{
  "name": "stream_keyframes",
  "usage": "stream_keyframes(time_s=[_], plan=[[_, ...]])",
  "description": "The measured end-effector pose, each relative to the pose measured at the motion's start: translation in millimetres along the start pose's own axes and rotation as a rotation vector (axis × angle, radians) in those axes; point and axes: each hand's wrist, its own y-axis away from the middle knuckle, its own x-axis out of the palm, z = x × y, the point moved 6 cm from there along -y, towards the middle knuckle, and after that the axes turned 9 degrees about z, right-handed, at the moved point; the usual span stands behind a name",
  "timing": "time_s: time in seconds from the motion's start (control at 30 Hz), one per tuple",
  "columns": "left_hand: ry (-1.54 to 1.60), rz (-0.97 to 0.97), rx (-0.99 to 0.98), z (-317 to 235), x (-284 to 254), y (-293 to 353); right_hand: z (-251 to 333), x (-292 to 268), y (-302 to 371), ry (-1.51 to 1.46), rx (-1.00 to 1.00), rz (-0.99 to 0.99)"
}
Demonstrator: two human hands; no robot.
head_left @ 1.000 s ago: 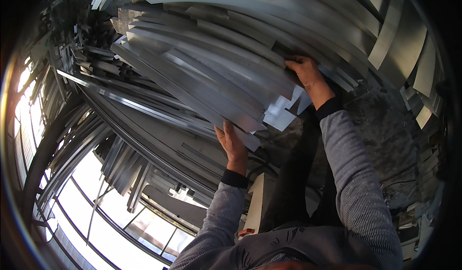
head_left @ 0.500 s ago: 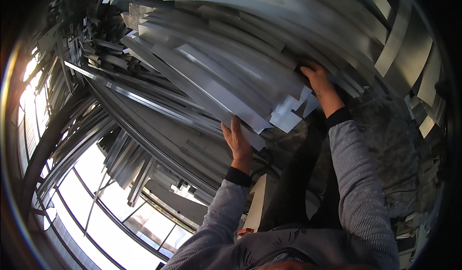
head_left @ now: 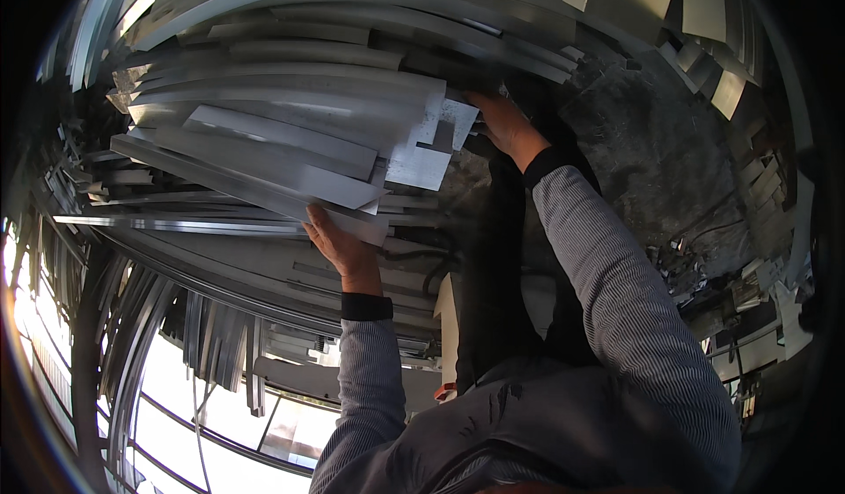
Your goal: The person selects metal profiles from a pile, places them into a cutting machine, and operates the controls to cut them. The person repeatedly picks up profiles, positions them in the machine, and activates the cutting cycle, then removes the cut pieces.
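Note:
A loose stack of long grey sheet-metal strips [head_left: 290, 93] lies across the upper middle, its uneven ends pointing to the right. My left hand [head_left: 341, 246] grips the near edge of the lowest strip [head_left: 255, 186] close to its end, thumb side on top and the other fingers partly hidden beneath. At the far right corner of the stack, my right hand [head_left: 506, 126] is closed round the end of the strips, its fingertips partly under the metal. Between the hands several pale, notched sheet ends [head_left: 421, 164] stick out unevenly.
More metal strips [head_left: 458, 23] are piled behind the stack and at the upper right. Long thin profiles [head_left: 185, 223] run along the left. Dark, scuffed ground [head_left: 651, 159] lies to the right, with scraps [head_left: 678, 256] on it. A window [head_left: 264, 428] stands at the lower left.
My view has swung, so the stack and both hands appear further left and the strips lie flatter across the picture. Both hands stay at the stack's near and far edges.

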Motion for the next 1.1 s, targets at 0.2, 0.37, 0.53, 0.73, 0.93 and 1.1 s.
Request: stream_keyframes(time_s=[0.2,0.37,0.53,0.73,0.93,1.1], plan=[[-0.133,-0.092,-0.030,-5.9,6.6,8.1,-10.2,8.3,12.8,-0.212,0.056,-0.085],[-0.149,-0.099,-0.010,-10.8,10.3,9.6,-12.4,12.6,14.8,-0.230,-0.020,-0.188],[-0.141,-0.013,-0.004,-7.2,8.8,8.8,-27.4,12.7,15.7,-0.175,-0.076,-0.207],[-0.187,-0.021,0.015,0.9,-17.8,11.5,-65.0,18.3,22.7,-0.127,-0.143,-0.231],[-0.180,-0.051,0.020,8.8,-36.0,11.6,-93.3,18.4,14.9,-0.190,-0.177,-0.192],[-0.180,-0.058,0.019,11.8,-38.7,12.9,-101.7,19.6,10.3,-0.225,-0.142,-0.210]])
